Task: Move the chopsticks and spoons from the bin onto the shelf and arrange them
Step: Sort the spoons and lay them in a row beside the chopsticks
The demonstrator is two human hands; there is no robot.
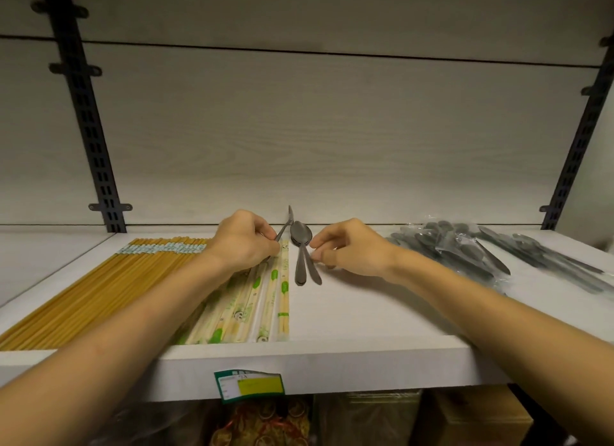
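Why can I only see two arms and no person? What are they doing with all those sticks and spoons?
The camera sits on the person's head and looks down, so you see just their arms reaching onto a white shelf. There is only this one picture, from that one spot.

On the shelf, from the left: bare yellow chopsticks, then chopsticks in paper wrappers, then two loose spoons lying together in the middle, then spoons in clear plastic packs on the right.

The left hand has a grip on one thin metal handle, probably another spoon. The right hand touches the loose spoons with its fingertips, seemingly lining them up.
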